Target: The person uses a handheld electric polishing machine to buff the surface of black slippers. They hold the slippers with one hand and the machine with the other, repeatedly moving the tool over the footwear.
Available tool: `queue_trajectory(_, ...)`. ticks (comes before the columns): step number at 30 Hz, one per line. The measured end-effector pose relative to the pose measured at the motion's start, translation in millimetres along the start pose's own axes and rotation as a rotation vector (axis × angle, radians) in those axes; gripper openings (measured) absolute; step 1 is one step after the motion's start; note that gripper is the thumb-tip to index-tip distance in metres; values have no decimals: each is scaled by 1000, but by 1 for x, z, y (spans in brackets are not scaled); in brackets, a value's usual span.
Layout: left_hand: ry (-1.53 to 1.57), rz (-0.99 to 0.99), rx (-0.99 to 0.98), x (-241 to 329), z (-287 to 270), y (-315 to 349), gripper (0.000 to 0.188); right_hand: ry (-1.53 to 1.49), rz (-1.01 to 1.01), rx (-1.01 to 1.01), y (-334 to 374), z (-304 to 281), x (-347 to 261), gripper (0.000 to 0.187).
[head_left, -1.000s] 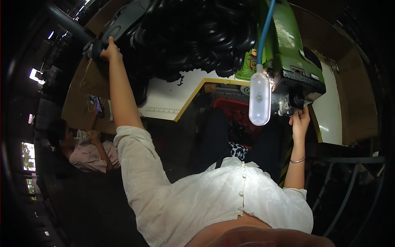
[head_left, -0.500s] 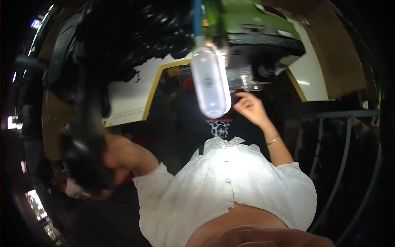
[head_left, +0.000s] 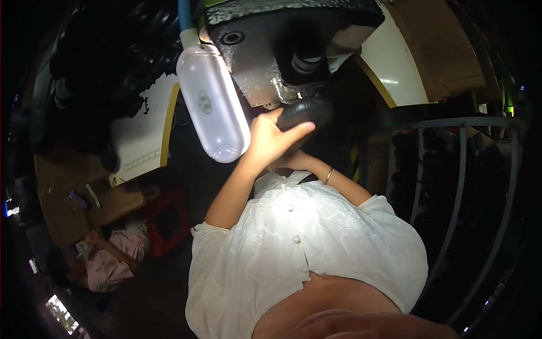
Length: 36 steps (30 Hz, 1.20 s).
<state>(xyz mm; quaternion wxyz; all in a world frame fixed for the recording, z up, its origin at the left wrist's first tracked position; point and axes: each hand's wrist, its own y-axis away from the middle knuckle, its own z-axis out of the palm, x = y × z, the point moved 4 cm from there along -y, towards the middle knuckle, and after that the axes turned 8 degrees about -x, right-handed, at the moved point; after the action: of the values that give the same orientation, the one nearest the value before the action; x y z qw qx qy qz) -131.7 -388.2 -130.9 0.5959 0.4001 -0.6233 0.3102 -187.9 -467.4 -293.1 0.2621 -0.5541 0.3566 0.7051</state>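
Observation:
My left hand [head_left: 270, 135] is up under the machine head [head_left: 248, 62], just right of the lit lamp. Its thumb lies along a dark, rounded black piece [head_left: 309, 113], and the other fingers are mostly hidden behind it. This piece sits right below the machine's metal underside; its exact kind does not show. My right hand [head_left: 296, 160] is lower, close to my body, behind the left wrist. A bracelet is on that wrist, and the right fingers are hidden.
A long white lamp [head_left: 210, 101] on a blue stem hangs beside my left hand. Glossy black items [head_left: 113, 56] are heaped on the white, yellow-edged table [head_left: 141, 144]. Grey metal rails [head_left: 463, 169] stand at right. At lower left, another person [head_left: 116, 254] is near a red chair [head_left: 169, 223].
My left hand has come from the far left to below the machine, bringing a black piece. My right hand has dropped toward my body. The whole view has shifted.

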Motion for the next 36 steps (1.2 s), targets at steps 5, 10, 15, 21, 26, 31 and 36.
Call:
queue_trajectory(5, -98, -96, 28, 6, -18, 4, 25, -4, 75, -62, 3, 10, -29, 52)
queue_trajectory(10, 129, -7, 92, -8, -17, 16, 25, 83, 62, -39, 20, -18, -3, 52)
queue_trajectory(15, -76, 68, 178, -42, -24, 20, 27, 278, 311, 91, 61, -84, -4, 37)
queue_trajectory(21, 159, 234, 231, -16, -15, 17, 29, 300, 84, 439, 124, -179, -70, 28)
queue_trajectory(26, 681, 265, 144, -18, -8, 11, 30, 1, -359, 578, 152, -218, -132, 46)
queue_trajectory(31, 427, 240, 296, -52, -14, 16, 29, -267, -708, 488, 134, -220, -174, 37)
queue_trajectory(36, 224, 223, 266, -53, -32, 35, 30, -294, -763, 486, 105, -184, -199, 35)
